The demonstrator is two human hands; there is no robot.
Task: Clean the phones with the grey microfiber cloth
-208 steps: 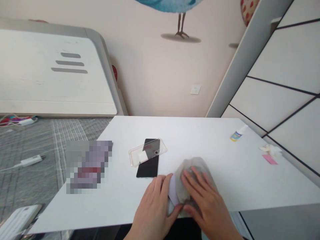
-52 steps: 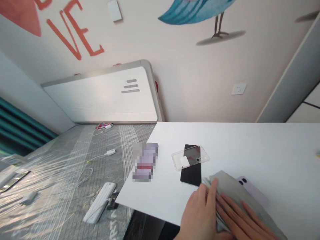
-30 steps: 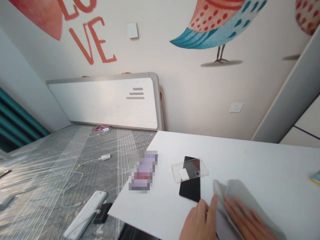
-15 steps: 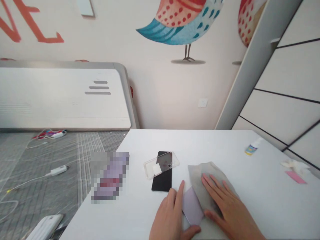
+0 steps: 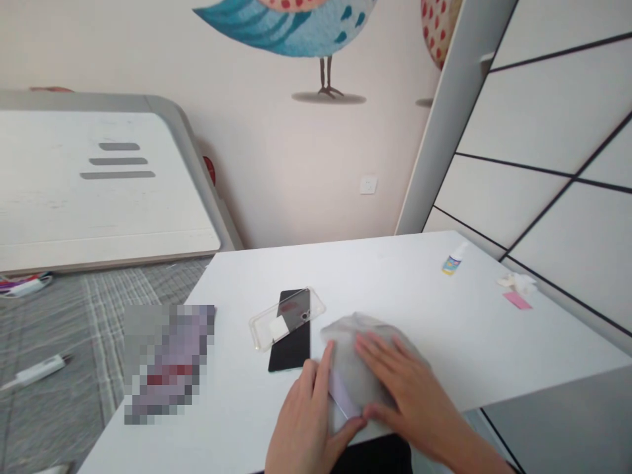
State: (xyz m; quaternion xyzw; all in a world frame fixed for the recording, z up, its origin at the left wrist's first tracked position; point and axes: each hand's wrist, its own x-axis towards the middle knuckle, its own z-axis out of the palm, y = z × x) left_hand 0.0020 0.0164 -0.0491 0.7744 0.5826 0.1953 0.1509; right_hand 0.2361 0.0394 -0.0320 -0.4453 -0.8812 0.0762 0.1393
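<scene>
A lilac phone [image 5: 342, 399] lies at the near edge of the white table [image 5: 405, 289], mostly covered by a grey cloth [image 5: 353, 355]. My right hand [image 5: 402, 392] presses flat on the cloth with its fingers stretched out. My left hand [image 5: 303, 424] rests against the phone's left side, thumb and fingers closed round its edge. Just beyond lie a black phone [image 5: 291, 339] and a clear phone case [image 5: 284, 316] that overlaps its top.
A small bottle [image 5: 451, 260] and a pink slip with crumpled white paper [image 5: 517, 293] lie at the table's far right, by a panelled wardrobe. A blurred-out item [image 5: 165, 359] sits at the table's left. A bed with a white charger [image 5: 34, 372] lies left.
The view swung from the left back toward the table's right. My right hand slid the cloth over the lilac phone, so less of the phone shows than half a second ago.
</scene>
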